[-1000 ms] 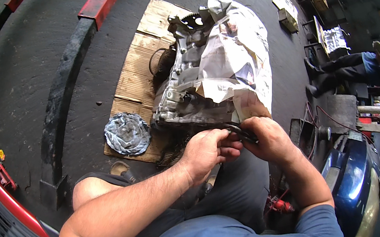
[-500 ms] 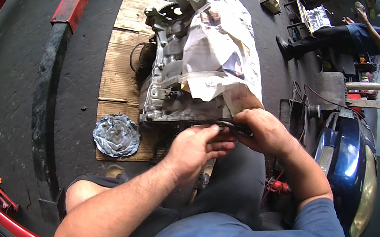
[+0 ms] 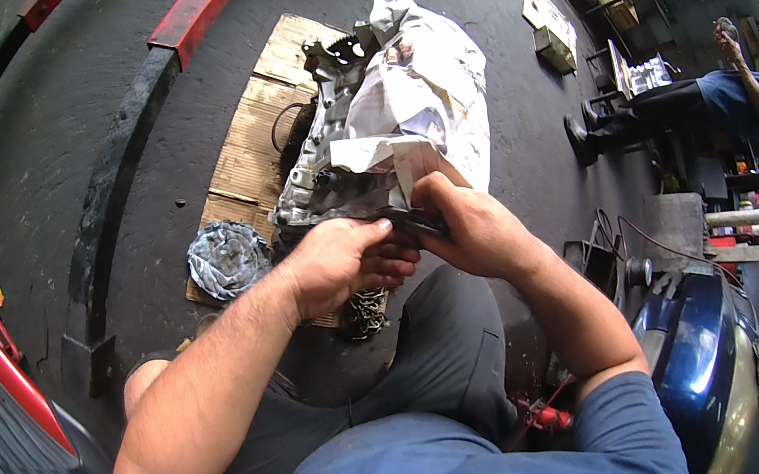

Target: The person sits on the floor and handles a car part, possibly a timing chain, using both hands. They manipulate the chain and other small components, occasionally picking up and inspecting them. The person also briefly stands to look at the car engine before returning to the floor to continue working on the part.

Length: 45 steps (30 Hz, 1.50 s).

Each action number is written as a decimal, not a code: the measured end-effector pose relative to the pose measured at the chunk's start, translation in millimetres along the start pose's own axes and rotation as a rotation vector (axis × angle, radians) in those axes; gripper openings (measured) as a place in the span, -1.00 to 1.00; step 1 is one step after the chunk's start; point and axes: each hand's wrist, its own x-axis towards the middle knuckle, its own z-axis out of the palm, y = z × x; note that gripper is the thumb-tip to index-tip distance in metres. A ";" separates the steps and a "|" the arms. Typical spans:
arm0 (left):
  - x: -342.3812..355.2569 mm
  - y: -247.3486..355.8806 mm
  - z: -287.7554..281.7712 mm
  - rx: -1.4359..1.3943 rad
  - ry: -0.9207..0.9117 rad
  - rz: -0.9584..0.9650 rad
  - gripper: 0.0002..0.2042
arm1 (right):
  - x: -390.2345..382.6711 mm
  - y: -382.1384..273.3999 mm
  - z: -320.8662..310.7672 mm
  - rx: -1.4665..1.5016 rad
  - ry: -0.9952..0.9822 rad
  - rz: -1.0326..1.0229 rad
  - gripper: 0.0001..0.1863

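An engine (image 3: 312,168) with bare metal castings lies on the floor, partly draped with a white sheet (image 3: 420,93). At its near end, both my hands hold a dark, thin, ring-like part (image 3: 412,222), mostly covered by my fingers. My left hand (image 3: 338,262) pinches it from the left, thumb on top and the other fingers curled below. From the right, my right hand (image 3: 471,223) wraps its fingers around it. A metal chain (image 3: 369,313) shows beneath my left hand. Whether the part touches the engine, I cannot tell.
Flattened cardboard (image 3: 237,176) lies under the engine, with a crumpled blue-grey cloth (image 3: 228,260) at its near corner. A red and black lift arm (image 3: 122,130) crosses the floor on the left. At right are a blue car panel (image 3: 691,334) and another person (image 3: 720,96).
My hands have shifted left and slightly up in the picture, still on the dark part. The view has tilted, and the chain below my left hand now shows more clearly.
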 end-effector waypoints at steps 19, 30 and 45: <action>-6.2 -21.1 20.2 0.053 0.347 0.200 -0.74 | -7.2 15.7 18.3 0.052 0.167 -0.247 -0.62; 6.5 -31.9 19.7 -0.134 0.420 0.310 -0.83 | -21.1 -1.4 33.4 0.021 0.224 0.000 -0.62; 1.0 -26.7 24.6 -0.002 0.388 0.259 -0.71 | -7.8 -5.0 12.0 -0.078 0.089 -0.019 -0.61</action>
